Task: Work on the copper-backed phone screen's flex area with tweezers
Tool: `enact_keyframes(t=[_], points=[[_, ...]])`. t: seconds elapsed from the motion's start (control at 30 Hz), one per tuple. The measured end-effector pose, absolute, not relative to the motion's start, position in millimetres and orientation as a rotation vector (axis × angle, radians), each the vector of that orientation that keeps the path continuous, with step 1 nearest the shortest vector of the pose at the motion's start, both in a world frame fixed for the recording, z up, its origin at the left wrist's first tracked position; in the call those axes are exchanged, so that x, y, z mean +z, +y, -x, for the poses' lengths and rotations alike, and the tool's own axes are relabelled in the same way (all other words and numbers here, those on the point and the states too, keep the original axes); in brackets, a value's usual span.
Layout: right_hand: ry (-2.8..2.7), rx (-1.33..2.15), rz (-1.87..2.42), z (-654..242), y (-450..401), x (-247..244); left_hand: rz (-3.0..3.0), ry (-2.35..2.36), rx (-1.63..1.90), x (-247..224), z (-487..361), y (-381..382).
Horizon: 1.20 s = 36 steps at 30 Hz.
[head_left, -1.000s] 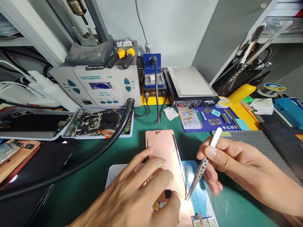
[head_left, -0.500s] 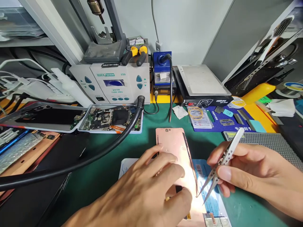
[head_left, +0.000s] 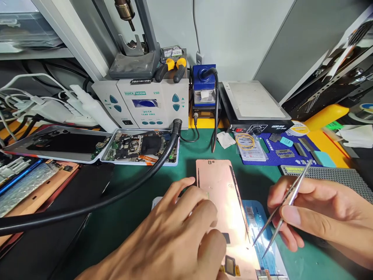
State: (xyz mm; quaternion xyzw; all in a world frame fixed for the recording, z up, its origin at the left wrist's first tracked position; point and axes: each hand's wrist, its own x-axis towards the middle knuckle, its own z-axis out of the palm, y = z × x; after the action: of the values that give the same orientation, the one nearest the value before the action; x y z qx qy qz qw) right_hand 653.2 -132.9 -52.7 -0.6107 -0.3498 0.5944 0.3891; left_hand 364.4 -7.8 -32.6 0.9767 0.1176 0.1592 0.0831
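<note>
Head view: my left hand, fingers bent, lay over the pink panel toward the near edge of the counter; my right hand pinched tweezers, tips spread beside its dark strip. Working there seemed the step, calling for fine aim. Glare hid some; the panel's bottom was cut off.

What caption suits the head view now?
Left hand over a copper-coloured panel; right hand holds parted tweezers near the panel's edge.
</note>
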Motion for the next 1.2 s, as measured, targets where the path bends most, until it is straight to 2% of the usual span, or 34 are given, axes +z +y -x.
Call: enact_keyframes(t=[0.4, 0.8, 0.9, 1.07, 1.2], points=[[-0.951, 1.479, 1.607, -661.2, -141.5, -61.6, -2.764, 0.057, 0.435, -41.3, -359.3, -3.7], [-0.951, 1.498, 1.548, -656.7, -136.5, -57.7, -2.852, 0.065, 0.398, -38.0, -359.2, -1.7], [-0.933, 1.523, 1.529, -655.2, -133.9, -53.1, -2.856, 0.042, 0.486, -40.8, -363.2, -0.6], [-0.934, 1.634, 1.39, -651.8, -127.3, -46.2, -2.687, 0.305, 0.568, -45.7, -369.2, -12.8], [-0.937, 1.638, 1.359, -652.6, -123.2, -46.0, -2.62, 0.277, 0.586, -39.3, -369.5, -17.5]])
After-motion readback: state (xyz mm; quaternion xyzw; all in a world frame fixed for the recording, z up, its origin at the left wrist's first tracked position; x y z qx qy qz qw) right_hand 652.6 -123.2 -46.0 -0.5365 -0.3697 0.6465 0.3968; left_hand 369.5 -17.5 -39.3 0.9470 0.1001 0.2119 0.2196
